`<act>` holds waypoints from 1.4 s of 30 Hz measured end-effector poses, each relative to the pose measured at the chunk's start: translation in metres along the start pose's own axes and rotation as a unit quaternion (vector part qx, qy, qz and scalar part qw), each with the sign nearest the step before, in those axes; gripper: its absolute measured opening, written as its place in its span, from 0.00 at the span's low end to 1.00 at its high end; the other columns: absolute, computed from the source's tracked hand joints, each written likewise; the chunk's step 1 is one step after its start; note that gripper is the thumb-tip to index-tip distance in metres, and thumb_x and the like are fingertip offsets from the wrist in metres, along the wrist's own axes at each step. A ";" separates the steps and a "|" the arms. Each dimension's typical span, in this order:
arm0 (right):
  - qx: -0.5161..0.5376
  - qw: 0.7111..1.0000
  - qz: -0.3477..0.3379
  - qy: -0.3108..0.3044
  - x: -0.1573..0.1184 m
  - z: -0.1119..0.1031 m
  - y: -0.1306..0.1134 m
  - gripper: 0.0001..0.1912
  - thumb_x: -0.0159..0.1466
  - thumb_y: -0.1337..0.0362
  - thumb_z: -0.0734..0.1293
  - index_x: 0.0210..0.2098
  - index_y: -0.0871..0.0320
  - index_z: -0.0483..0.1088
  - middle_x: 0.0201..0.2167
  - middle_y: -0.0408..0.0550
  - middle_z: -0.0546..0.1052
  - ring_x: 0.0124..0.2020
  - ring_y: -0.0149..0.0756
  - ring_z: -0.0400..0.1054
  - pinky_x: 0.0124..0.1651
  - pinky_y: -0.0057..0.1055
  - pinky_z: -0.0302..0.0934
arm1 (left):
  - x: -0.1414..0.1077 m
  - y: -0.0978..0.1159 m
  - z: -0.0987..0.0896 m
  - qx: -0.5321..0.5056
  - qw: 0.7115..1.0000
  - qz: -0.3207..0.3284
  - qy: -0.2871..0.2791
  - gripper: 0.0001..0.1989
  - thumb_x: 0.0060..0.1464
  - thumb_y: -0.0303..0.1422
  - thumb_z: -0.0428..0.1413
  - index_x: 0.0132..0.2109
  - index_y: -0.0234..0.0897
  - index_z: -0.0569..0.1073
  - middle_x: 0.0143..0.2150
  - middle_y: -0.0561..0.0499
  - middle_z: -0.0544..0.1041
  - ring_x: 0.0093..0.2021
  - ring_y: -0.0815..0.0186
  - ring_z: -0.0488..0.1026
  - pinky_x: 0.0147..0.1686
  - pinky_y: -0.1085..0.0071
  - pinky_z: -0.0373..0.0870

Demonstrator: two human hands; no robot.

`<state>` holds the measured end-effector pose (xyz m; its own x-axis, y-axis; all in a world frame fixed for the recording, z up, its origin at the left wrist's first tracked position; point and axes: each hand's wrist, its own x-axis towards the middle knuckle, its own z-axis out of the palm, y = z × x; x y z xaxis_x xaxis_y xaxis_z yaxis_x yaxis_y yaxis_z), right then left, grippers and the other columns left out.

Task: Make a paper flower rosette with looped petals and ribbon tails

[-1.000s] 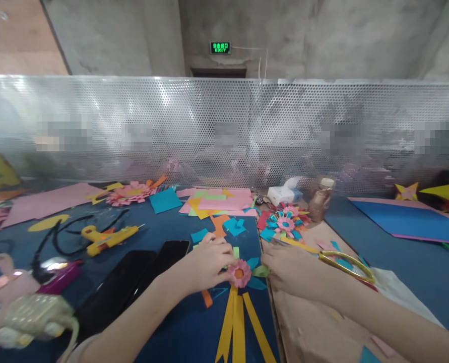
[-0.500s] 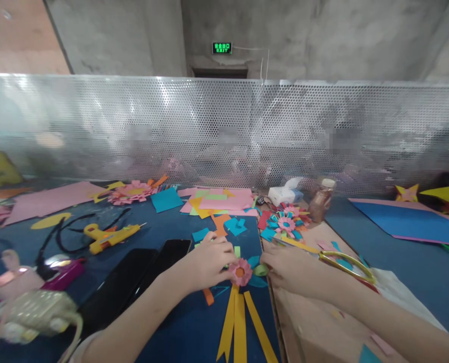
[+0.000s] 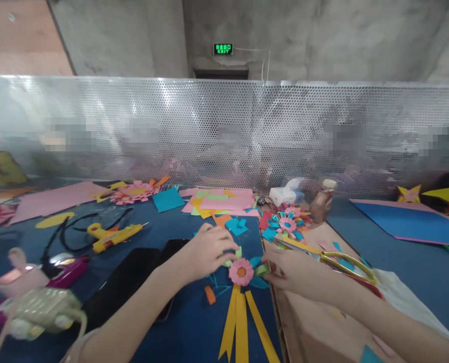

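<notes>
Between both hands (image 3: 209, 252), paper flower (image 3: 241, 272)

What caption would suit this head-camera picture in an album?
Left hand and right hand flank a pink paper flower above yellow strips.

I see a blue table (image 3: 417, 264) strewn with paper scraps. A yellow glue gun (image 3: 113, 235) and two dark phones (image 3: 133, 275) lie on the left, pink sheets (image 3: 224, 200) far centre, gold scissors (image 3: 345, 262) right, and a pink paper flower (image 3: 241, 271) with yellow strips (image 3: 239, 322) near centre.

One head-worn camera looks forward and down, close over the blue table (image 3: 179, 327), facing the perforated screen (image 3: 224, 131).
</notes>
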<state>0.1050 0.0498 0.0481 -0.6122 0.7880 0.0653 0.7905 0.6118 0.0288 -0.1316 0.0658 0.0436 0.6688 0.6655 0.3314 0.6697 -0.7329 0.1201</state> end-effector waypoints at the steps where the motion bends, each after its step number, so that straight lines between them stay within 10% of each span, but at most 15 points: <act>1: 0.007 1.000 0.005 -0.003 0.000 -0.001 0.000 0.04 0.59 0.63 0.60 0.30 0.57 0.65 0.23 0.40 0.69 0.21 0.29 0.62 0.21 0.24 0.45 | -0.001 -0.006 -0.005 0.016 0.999 -0.027 0.015 0.09 0.59 0.34 0.47 0.42 0.44 0.71 0.43 0.55 0.73 0.44 0.66 0.65 0.43 0.67 0.49; 8: 0.018 1.000 0.001 -0.012 -0.001 0.001 0.016 0.07 0.58 0.70 0.58 0.30 0.56 0.67 0.23 0.42 0.70 0.22 0.30 0.62 0.23 0.25 0.49 | -0.010 -0.053 -0.011 0.086 0.983 -0.159 -0.014 0.13 0.55 0.24 0.48 0.44 0.43 0.71 0.45 0.52 0.73 0.48 0.62 0.64 0.44 0.64 0.48; 22: 0.024 0.999 0.035 0.031 0.058 -0.001 0.042 0.12 0.57 0.63 0.62 0.39 0.59 0.70 0.31 0.51 0.74 0.32 0.42 0.69 0.31 0.31 0.57 | -0.009 -0.053 0.009 0.021 0.973 -0.221 -0.058 0.13 0.46 0.42 0.57 0.30 0.36 0.72 0.34 0.46 0.74 0.42 0.54 0.67 0.42 0.61 0.52; 28: 0.081 0.992 -0.066 0.071 0.085 -0.009 0.020 0.21 0.61 0.66 0.59 0.55 0.59 0.59 0.37 0.50 0.72 0.35 0.36 0.67 0.37 0.29 0.60 | -0.009 -0.054 -0.007 -0.101 0.963 -0.249 -0.009 0.13 0.46 0.43 0.55 0.32 0.37 0.69 0.35 0.50 0.74 0.39 0.61 0.69 0.41 0.66 0.59; 35: 0.116 0.955 -0.269 0.037 0.101 -0.022 -0.017 0.17 0.61 0.70 0.61 0.48 0.51 0.67 0.42 0.46 0.68 0.41 0.31 0.63 0.42 0.27 0.58 | -0.004 -0.035 -0.018 -0.286 0.940 -0.183 -0.034 0.14 0.43 0.42 0.58 0.32 0.36 0.67 0.29 0.56 0.73 0.32 0.67 0.71 0.31 0.75 0.64; 42: 0.116 0.957 -0.268 0.010 0.091 -0.028 -0.012 0.07 0.59 0.69 0.64 0.37 0.58 0.72 0.35 0.47 0.68 0.37 0.31 0.64 0.39 0.27 0.59 | 0.000 -0.025 -0.007 -0.348 0.925 -0.147 -0.049 0.14 0.46 0.40 0.57 0.37 0.36 0.68 0.32 0.53 0.75 0.35 0.66 0.72 0.34 0.73 0.66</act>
<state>0.0407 0.1120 0.0819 -0.9258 0.3578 0.1220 0.3377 0.9278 -0.1584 -0.1512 0.0832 0.0467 0.5404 0.8347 0.1060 0.4797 -0.4091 0.7762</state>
